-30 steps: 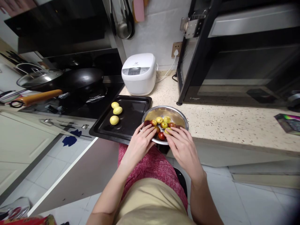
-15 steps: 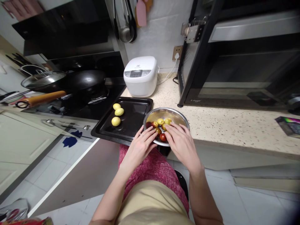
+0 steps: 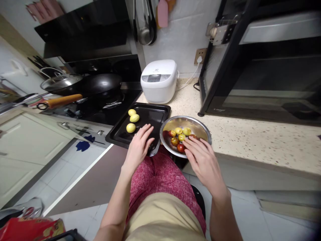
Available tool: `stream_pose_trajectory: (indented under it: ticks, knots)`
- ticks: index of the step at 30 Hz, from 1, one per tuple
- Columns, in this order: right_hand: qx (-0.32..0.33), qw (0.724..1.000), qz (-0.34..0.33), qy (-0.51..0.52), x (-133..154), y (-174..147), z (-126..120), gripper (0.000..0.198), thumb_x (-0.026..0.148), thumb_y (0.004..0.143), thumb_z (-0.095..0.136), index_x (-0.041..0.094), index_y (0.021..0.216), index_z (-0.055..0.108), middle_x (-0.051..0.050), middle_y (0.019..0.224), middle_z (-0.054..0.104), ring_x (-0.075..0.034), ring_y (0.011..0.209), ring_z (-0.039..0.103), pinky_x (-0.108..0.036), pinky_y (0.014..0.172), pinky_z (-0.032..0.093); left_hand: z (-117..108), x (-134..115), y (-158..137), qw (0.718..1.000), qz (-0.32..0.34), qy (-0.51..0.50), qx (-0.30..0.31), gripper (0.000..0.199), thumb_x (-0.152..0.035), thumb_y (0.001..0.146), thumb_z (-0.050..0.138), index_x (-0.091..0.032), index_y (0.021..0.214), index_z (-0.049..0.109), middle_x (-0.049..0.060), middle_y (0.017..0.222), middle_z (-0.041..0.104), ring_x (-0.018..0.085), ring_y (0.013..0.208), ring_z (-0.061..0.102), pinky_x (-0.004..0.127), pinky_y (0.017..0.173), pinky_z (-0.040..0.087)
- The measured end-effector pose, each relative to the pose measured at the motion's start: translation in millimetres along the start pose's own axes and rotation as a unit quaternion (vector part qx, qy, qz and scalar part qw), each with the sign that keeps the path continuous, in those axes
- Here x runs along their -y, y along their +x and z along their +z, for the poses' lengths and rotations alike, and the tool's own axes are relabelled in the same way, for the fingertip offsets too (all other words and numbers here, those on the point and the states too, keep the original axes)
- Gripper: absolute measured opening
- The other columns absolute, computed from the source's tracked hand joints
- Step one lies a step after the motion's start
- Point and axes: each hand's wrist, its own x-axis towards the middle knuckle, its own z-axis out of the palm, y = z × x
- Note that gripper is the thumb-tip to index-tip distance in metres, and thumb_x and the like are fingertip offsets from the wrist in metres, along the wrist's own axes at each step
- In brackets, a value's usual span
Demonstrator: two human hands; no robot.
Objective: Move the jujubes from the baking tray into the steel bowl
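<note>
Left hand (image 3: 138,144): over the near right part of the black tray (image 3: 150,117), back upward. Your fingers are extended, the thumb set apart from them; the underside is hidden, so you cannot tell whether anything is pinched.
Right hand (image 3: 204,161): across the near right rim of the metal bowl (image 3: 199,128). Your fingers lie close together, slightly curled, with the tips among the fruit; a pinch cannot be confirmed.
Fruit in bowl: smooth, glossy ovals, some yellow-green (image 3: 178,131), some red-brown (image 3: 180,148), gathered low, probably because the sloping wall rolls them inward.
Fruit on tray: three yellow-green ovals (image 3: 130,128), grouped at the left side; the raised edge likely stops them rolling off.
Vessel placement: tray left, bowl right, side by side at the front of the speckled counter (image 3: 240,140), presumably so each falls under one of your hands.
Finish: tray dark, shallow, rectangular; bowl round, thin-rimmed, reflective.
</note>
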Motion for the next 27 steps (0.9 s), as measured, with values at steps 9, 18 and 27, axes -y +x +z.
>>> stream_pose_trajectory:
  ticks: [9,18,27]
  knots:
    - [-0.021,1.000,-0.020,0.011,-4.7,-4.9,5.8,0.034,0.030,0.107,0.049,0.017,0.132,0.068,-0.008,0.133,0.073,-0.027,0.131,0.063,-0.057,0.117,0.043,-0.3,76.5,2.1,0.981,-0.131,0.120,-0.073,0.041,-0.026,0.101,0.055,-0.021,0.141,0.057,0.018,0.152,0.054,0.033,0.141,0.054,0.054,0.116,0.048]
    - [-0.039,0.999,-0.011,0.007,-3.5,-7.4,2.9,0.030,0.026,0.105,0.052,0.016,0.126,0.071,-0.009,0.126,0.076,-0.026,0.126,0.065,-0.054,0.117,0.044,-7.1,84.6,19.7,0.967,-0.178,0.178,-0.043,0.038,-0.013,0.088,0.063,-0.022,0.125,0.065,0.013,0.126,0.063,0.035,0.117,0.064,0.052,0.099,0.058]
    - [-0.060,0.998,-0.015,0.001,-3.7,-5.8,3.2,0.029,0.026,0.106,0.051,0.019,0.123,0.073,-0.007,0.123,0.077,-0.025,0.123,0.067,-0.054,0.114,0.046,-17.4,35.3,28.9,0.985,-0.118,-0.099,-0.078,0.032,-0.033,0.089,0.068,-0.022,0.119,0.068,0.008,0.122,0.064,0.025,0.110,0.068,0.036,0.080,0.068]
